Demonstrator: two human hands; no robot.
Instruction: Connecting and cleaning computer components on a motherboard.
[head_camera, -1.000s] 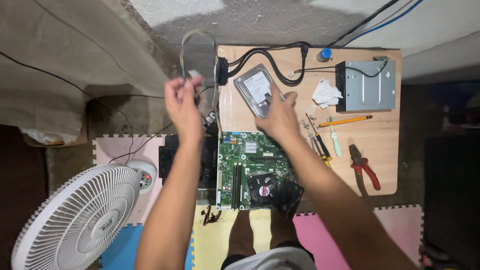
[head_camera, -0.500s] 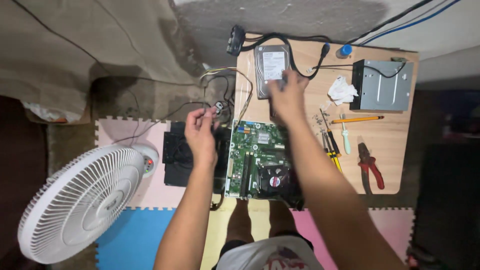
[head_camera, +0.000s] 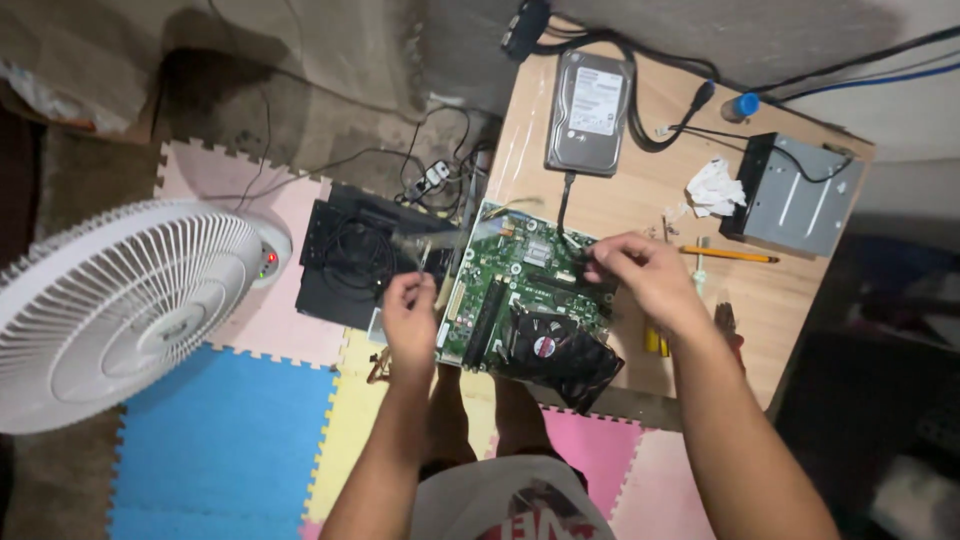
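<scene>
We have our right hand (head_camera: 640, 275) down on the green motherboard (head_camera: 510, 290), fingers pinched together on the black cable (head_camera: 563, 205) that runs up to the hard drive (head_camera: 590, 112) further along the wooden surface (head_camera: 640, 170). Our left hand (head_camera: 410, 310) sits at the board's left edge, fingers closed on something thin; we cannot tell what. By our judgement the drive cable is just being seated. The cooler fan (head_camera: 545, 345) lies below our right fingers, and the optical drive (head_camera: 795, 195) stands well off to their right.
</scene>
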